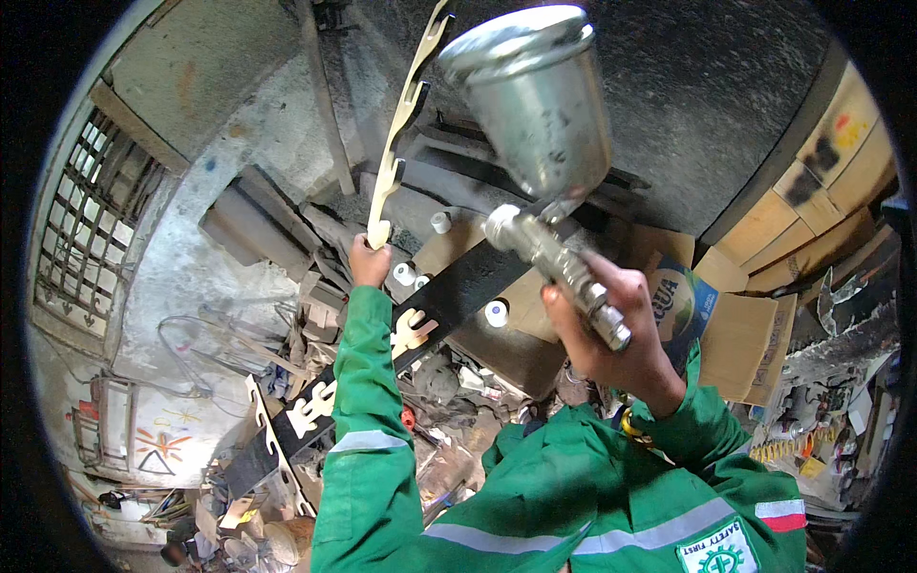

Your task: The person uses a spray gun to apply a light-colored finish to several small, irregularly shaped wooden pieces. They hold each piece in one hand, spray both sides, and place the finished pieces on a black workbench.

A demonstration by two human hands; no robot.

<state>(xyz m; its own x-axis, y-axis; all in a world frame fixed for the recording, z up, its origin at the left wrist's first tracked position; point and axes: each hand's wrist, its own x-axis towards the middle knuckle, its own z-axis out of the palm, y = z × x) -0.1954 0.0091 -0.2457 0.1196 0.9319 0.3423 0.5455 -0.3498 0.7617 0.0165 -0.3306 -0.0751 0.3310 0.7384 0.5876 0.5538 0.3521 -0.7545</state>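
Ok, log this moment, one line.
left hand: gripping cream notched strip; right hand: gripping gravity-feed spray gun; nearby: black plank bearing cream cutouts

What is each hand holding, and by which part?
The left hand holds a notched pale strip by its near end. The right hand holds a cup-topped spray gun, apparently by its handle, which the hand mostly hides.

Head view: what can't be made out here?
All in the head view:
Notched strip: far end, cut off by the upper edge.
Spray gun: handle, covered by the right hand.
Metal cup: contents, hidden by its opaque wall.
Dark board: one stretch, behind the left sleeve.
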